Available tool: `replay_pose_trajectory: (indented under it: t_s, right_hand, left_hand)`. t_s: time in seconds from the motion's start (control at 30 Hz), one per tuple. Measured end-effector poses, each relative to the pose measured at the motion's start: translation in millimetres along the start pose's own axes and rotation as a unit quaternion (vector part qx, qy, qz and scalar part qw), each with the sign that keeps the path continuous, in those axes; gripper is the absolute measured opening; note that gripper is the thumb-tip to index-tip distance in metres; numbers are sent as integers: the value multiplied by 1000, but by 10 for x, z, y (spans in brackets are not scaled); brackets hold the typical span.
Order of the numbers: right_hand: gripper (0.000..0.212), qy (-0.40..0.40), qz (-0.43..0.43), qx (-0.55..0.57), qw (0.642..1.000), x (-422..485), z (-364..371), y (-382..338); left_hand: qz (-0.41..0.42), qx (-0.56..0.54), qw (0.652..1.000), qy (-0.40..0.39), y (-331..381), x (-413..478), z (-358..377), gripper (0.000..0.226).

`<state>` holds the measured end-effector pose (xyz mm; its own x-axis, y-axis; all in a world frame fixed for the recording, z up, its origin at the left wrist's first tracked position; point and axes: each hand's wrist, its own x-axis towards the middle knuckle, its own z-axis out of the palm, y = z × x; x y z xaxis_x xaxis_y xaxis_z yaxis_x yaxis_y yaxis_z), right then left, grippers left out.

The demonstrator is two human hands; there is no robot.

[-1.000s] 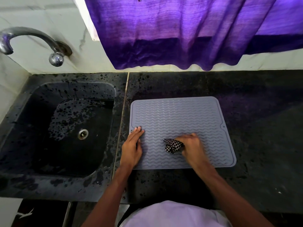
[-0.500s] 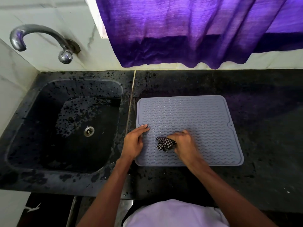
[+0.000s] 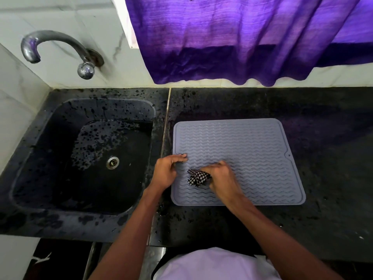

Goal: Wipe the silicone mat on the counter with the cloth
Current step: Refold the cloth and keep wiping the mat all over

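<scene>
Grey silicone mat (image 3: 252,154) lies flat on the dark speckled table (image 3: 323,199), wavy ribs running left to right, a small notch with a hole on its right edge. Its left edge sits just beside the seam that divides the table from the sink (image 3: 50,215).

Right hand (image 3: 222,179) is on the near-left part of the mat, knuckles up. Its fingers are curled tight around a bunched black-and-white checked cloth (image 3: 196,177); the loose end of the cloth sticks out to the left of the fist and presses on the mat.

Left hand (image 3: 166,171) is at the mat's left edge. Palm sits over the edge, fingers (image 3: 180,158) held loosely together and extended right, tips touching the ribbed surface. They grip nothing. The cloth lies just right of this hand; contact between the two cannot be told.

Sink left of the mat: black basin, spotted with droplets, steel drain (image 3: 112,162) near centre. Curved metal tap (image 3: 60,49) on the far wall above it. Purple curtain (image 3: 242,37) hangs over the far side of the table, hem just clear of the table's far edge. Pale garment (image 3: 212,265) at the near edge of view.
</scene>
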<state>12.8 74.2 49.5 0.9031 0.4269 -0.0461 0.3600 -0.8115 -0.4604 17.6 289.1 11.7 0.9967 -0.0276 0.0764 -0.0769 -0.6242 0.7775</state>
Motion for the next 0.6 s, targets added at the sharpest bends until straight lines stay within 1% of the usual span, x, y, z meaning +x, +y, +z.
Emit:
replay_pose_trajectory:
  t_s: [0.1, 0.2, 0.33, 0.4, 0.5, 0.6]
  right_hand:
    - [56, 2, 10, 1, 1000, 13, -1, -57]
    - [54, -14, 15, -13, 1000, 45, 43, -102]
    - [59, -12, 22, -6, 1000, 67, 127, -164]
    - [59, -13, 8, -11, 1000, 93, 149, -257]
    - [54, -4, -9, -23, 1000, 144, 187, -425]
    - [52, -19, -29, -14, 999, 194, 247, -563]
  left_hand:
    - [-3, -11, 1000, -20, -45, 45, -39, 50]
    - [-2, -7, 999, -44, -70, 89, -78, 48]
    - [-9, -20, 997, -79, -115, 144, -122, 42]
    - [-24, -25, 995, -97, -126, 149, -134, 45]
    - [-29, -14, 993, -110, -87, 155, -149, 58]
    - [-27, -13, 992, -125, -49, 182, -189, 60]
